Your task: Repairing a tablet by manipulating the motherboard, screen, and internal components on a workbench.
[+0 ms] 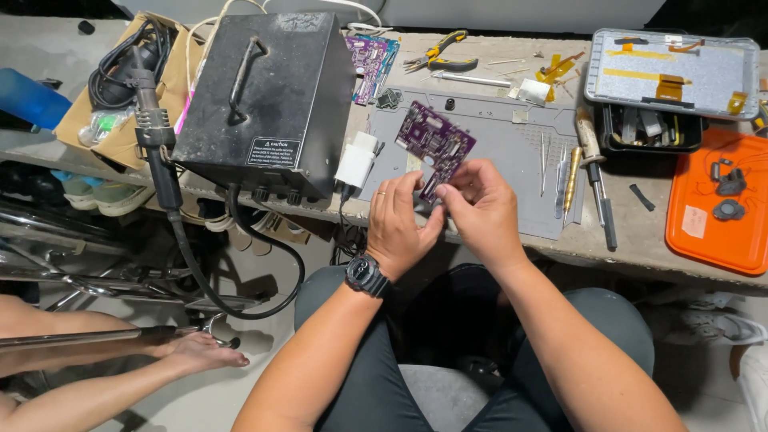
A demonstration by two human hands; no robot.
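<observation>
Nearest the camera, the left hand point(398, 220), with a black wristwatch point(367, 276) on its wrist, and the right hand point(480, 210) meet over the front edge of the counter point(640, 248). Both sets of fingers point(416, 186) pinch the near corner of the purple circuit board point(436, 144), left thumb and forefinger from the left, right fingertips from the right. The 2 hands sit equally close to it.

The board rises away from the fingers toward the far left, tilted, its long axis running diagonally up and left. Its face shows small silver components and pale connectors.

Under it lies a grey work mat point(512, 152), with tweezers point(544, 164) just to the right. Left stands a black metal box point(268, 100); farther back lie yellow-handled pliers point(444, 54) and an orange tray point(720, 204).
</observation>
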